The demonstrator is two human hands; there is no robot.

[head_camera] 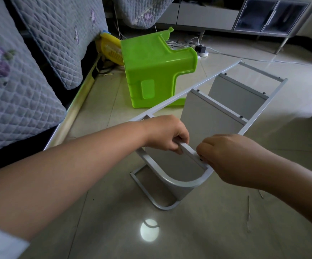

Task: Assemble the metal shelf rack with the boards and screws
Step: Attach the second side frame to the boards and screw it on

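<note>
The grey metal shelf rack (259, 107) lies on its side on the tiled floor, its upper side frame running from the centre toward the far right. Two grey boards (205, 116) stand fixed between the frames with dark screws along their edges. A third board (172, 161) sits at the near end. My left hand (167, 134) grips the near crossbar of the upper frame. My right hand (226, 156) pinches at a small dark screw on the frame's right rail; the fingertips hide most of it.
A bright green plastic stool (155, 71) lies tipped over just left of the rack. A sofa with a quilted grey cover (20, 86) runs along the left. A power strip with white cables (201, 50) and a grey cabinet (274, 15) sit at the back.
</note>
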